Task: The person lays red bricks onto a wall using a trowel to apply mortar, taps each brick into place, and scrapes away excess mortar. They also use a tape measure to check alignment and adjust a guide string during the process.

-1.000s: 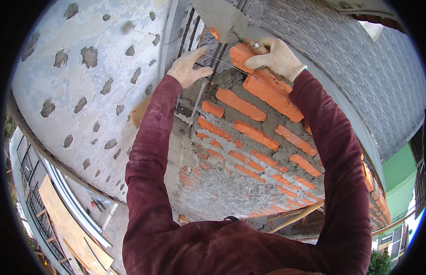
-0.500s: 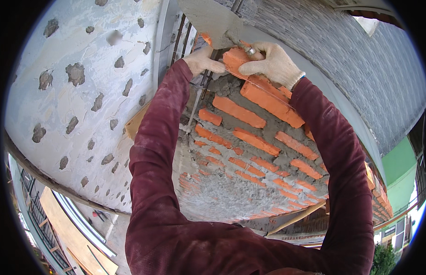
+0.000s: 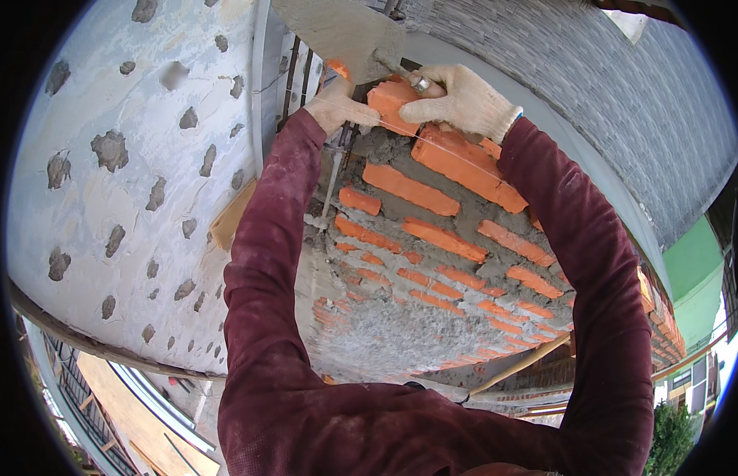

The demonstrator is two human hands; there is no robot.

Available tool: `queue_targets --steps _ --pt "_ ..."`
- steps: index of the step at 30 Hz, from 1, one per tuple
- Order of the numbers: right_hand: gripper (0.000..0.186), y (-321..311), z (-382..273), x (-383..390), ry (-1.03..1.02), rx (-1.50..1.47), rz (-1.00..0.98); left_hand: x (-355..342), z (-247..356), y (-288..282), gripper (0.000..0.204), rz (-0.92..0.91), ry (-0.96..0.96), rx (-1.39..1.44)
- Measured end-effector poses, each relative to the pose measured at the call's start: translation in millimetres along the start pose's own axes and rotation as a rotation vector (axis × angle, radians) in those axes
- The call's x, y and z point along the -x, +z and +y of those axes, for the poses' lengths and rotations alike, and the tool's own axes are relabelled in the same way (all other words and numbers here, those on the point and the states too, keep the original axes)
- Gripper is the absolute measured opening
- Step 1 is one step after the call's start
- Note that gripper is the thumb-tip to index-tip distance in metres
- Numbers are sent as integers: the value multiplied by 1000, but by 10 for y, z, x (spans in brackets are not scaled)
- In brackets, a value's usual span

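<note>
My right hand (image 3: 464, 101), in a cream knitted glove, is closed on a trowel's handle by its metal ferrule, its thumb against an orange brick (image 3: 389, 103) at the top of the brickwork. The mortar-coated trowel blade (image 3: 341, 32) extends up and left. My left hand (image 3: 341, 109), also gloved, is at the brick's left side with thumb extended apart from the fingers; its fingertips are partly hidden near the blade. A thin string (image 3: 456, 155) runs across the bricks under both hands, over another brick (image 3: 468, 170) bedded in grey mortar (image 3: 385, 147).
Vertical steel bars (image 3: 305, 63) stand beside a pitted white wall (image 3: 131, 206) at left, with a board (image 3: 230, 214) at its edge. A grey textured wall (image 3: 639, 119) rises at right. A wooden pole (image 3: 520, 369) and a plywood sheet (image 3: 139, 412) lie lower down.
My left hand has moved right to the top brick. My right hand stays on the trowel there. The whole view has shifted slightly, the pitted wall moving left.
</note>
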State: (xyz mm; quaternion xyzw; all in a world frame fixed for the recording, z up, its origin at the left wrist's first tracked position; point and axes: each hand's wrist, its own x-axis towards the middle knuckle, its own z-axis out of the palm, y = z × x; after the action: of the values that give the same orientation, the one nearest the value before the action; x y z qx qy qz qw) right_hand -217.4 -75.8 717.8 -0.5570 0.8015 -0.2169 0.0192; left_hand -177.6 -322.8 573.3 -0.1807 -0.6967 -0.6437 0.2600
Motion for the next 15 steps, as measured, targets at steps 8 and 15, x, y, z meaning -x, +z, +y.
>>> queue_targets --steps 8,15 --pt "58 -371 -59 418 -153 192 264 9 74 -102 120 -68 148 27" --pt "45 -750 -74 873 -182 225 424 69 53 -177 111 -123 30 121"
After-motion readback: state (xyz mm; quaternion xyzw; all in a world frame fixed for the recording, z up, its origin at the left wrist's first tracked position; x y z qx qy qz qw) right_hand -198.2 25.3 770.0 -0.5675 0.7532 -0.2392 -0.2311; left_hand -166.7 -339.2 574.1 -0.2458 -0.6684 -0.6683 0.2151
